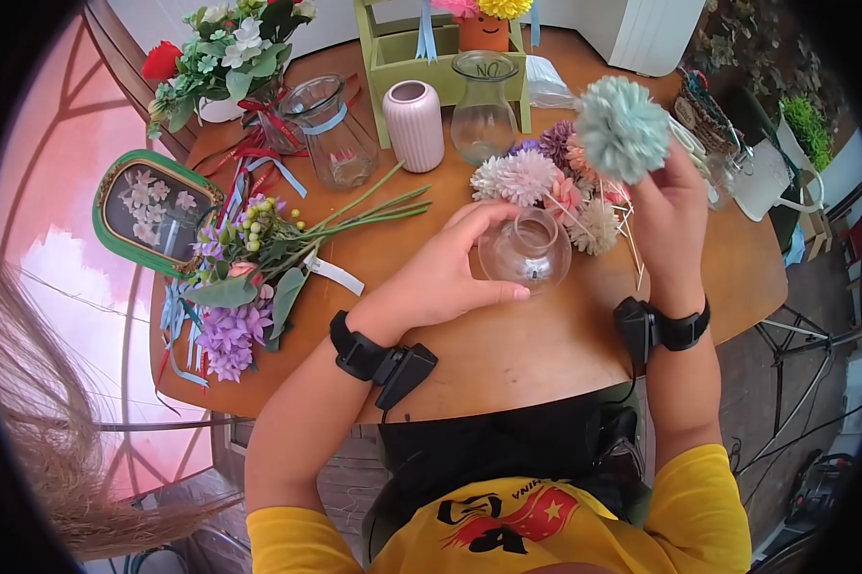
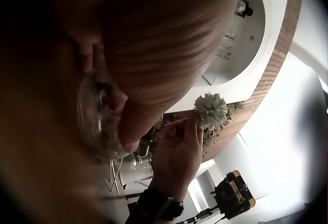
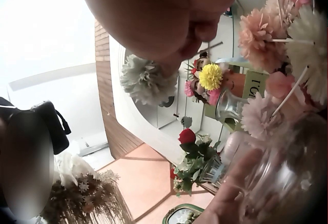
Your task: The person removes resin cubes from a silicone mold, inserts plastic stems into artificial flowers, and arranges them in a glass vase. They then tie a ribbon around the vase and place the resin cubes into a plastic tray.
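Note:
My left hand (image 1: 445, 273) holds a small round clear glass vase (image 1: 538, 263) near the table's front, thumb on the near side and fingers round the back. The vase stands upright, and its narrow neck faces up. My right hand (image 1: 675, 225) is raised to the right of it, pinching a pale green artificial flower (image 1: 624, 129) just below its head. In the left wrist view this flower (image 2: 210, 110) tops the right hand's fingers, a thin pale stem reaching out to the side. Just behind the vase lie several artificial flower heads (image 1: 527, 178) in pink, white, peach and purple.
A pink ribbed vase (image 1: 414, 129), a glass jar (image 1: 340, 153) and a glass vase (image 1: 479, 115) stand further back, before a green wooden box (image 1: 388, 72). To the left lie a purple bouquet (image 1: 235, 330) with long green stems and a green oval frame (image 1: 106, 225).

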The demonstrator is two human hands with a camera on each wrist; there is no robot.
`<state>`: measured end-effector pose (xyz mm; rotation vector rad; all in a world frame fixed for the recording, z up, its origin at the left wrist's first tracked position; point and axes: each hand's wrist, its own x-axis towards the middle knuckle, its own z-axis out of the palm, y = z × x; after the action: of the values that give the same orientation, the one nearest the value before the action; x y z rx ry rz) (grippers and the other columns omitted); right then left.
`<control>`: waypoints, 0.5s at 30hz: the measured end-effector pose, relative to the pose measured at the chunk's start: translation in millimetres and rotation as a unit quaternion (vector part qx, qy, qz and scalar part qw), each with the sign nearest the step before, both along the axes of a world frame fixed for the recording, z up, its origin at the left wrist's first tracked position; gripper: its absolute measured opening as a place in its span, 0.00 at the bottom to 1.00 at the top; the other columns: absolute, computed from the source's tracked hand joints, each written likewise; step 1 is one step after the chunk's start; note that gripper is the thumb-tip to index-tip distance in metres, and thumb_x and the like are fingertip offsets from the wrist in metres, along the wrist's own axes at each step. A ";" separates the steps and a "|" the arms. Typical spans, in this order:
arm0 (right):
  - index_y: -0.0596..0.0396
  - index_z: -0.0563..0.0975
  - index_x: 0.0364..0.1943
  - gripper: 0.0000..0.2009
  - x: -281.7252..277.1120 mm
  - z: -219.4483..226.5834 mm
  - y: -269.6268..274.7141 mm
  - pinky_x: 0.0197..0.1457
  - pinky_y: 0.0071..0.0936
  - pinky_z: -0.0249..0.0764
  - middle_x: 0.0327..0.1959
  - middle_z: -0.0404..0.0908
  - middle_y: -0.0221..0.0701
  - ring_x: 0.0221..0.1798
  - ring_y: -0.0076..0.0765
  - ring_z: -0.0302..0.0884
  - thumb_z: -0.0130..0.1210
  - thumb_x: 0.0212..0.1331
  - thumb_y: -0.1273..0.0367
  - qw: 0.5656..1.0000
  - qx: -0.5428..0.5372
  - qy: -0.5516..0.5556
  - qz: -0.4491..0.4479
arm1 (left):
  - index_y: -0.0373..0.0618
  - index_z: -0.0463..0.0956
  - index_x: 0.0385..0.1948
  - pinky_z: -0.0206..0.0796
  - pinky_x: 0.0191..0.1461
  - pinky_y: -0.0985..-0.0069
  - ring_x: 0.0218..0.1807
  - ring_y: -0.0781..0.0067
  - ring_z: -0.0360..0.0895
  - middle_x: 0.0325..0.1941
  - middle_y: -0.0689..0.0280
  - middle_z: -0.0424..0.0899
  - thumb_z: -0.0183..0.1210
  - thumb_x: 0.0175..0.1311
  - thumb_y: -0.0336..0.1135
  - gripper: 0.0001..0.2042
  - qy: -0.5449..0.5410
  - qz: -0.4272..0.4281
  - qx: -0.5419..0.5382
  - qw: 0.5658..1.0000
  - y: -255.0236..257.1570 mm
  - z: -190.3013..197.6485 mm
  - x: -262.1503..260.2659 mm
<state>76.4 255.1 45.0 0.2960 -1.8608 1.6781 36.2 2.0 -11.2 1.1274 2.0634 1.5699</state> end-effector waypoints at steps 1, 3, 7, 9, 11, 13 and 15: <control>0.63 0.77 0.58 0.15 3.7 2.8 -9.9 0.53 0.22 0.78 0.49 0.82 0.27 0.48 0.23 0.82 0.58 0.69 0.77 0.998 -0.021 0.012 0.050 | 0.45 0.65 0.70 0.61 0.75 0.63 0.71 0.59 0.68 0.71 0.58 0.67 0.78 0.52 0.41 0.42 0.007 -0.001 -0.002 1.000 -0.4 -0.3 -0.5; 0.63 0.76 0.59 0.16 14.6 7.6 -13.8 0.56 0.24 0.79 0.52 0.82 0.28 0.51 0.25 0.82 0.59 0.68 0.78 0.991 0.003 -0.062 0.116 | 0.45 0.66 0.70 0.61 0.75 0.63 0.70 0.59 0.68 0.69 0.58 0.68 0.78 0.52 0.42 0.42 -0.002 0.006 -0.003 1.000 -1.6 2.0 0.6; 0.60 0.65 0.69 0.31 10.6 -2.6 -23.9 0.64 0.28 0.76 0.61 0.78 0.34 0.60 0.29 0.79 0.60 0.60 0.81 0.985 0.056 -0.053 0.154 | 0.41 0.64 0.71 0.59 0.76 0.65 0.69 0.65 0.68 0.67 0.60 0.69 0.79 0.52 0.40 0.43 -0.018 0.009 -0.016 1.000 -4.0 10.2 3.6; 0.57 0.58 0.74 0.39 9.6 -1.7 -25.0 0.68 0.30 0.73 0.65 0.73 0.35 0.66 0.31 0.75 0.62 0.57 0.82 0.982 0.085 -0.067 0.155 | 0.40 0.64 0.70 0.60 0.74 0.66 0.66 0.65 0.68 0.64 0.60 0.68 0.79 0.52 0.42 0.44 0.018 0.010 -0.033 0.999 -4.2 12.3 4.8; 0.56 0.57 0.75 0.40 12.3 4.0 -27.5 0.69 0.30 0.72 0.64 0.74 0.35 0.66 0.31 0.75 0.61 0.58 0.82 0.981 0.084 -0.086 0.154 | 0.40 0.65 0.70 0.60 0.73 0.66 0.63 0.65 0.67 0.62 0.60 0.68 0.79 0.51 0.44 0.45 0.046 0.011 -0.049 0.998 -3.4 11.0 5.7; 0.53 0.60 0.74 0.37 8.6 -2.9 -27.3 0.49 0.21 0.77 0.57 0.79 0.31 0.53 0.24 0.82 0.59 0.58 0.81 0.982 0.123 -0.036 0.137 | 0.40 0.65 0.70 0.60 0.71 0.67 0.61 0.65 0.66 0.60 0.60 0.67 0.79 0.51 0.46 0.45 0.070 0.013 -0.066 0.995 -3.9 8.3 6.1; 0.51 0.64 0.73 0.36 6.5 -5.0 -26.0 0.48 0.21 0.76 0.56 0.79 0.30 0.51 0.23 0.81 0.59 0.57 0.79 0.977 0.168 -0.009 0.128 | 0.40 0.65 0.70 0.60 0.70 0.67 0.59 0.64 0.65 0.60 0.60 0.67 0.79 0.51 0.47 0.45 0.072 0.019 -0.060 0.995 -3.7 5.9 6.5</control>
<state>82.9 229.2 40.0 0.6863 -2.1959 1.5197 42.7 -1.7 -5.3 1.1968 2.2512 1.3964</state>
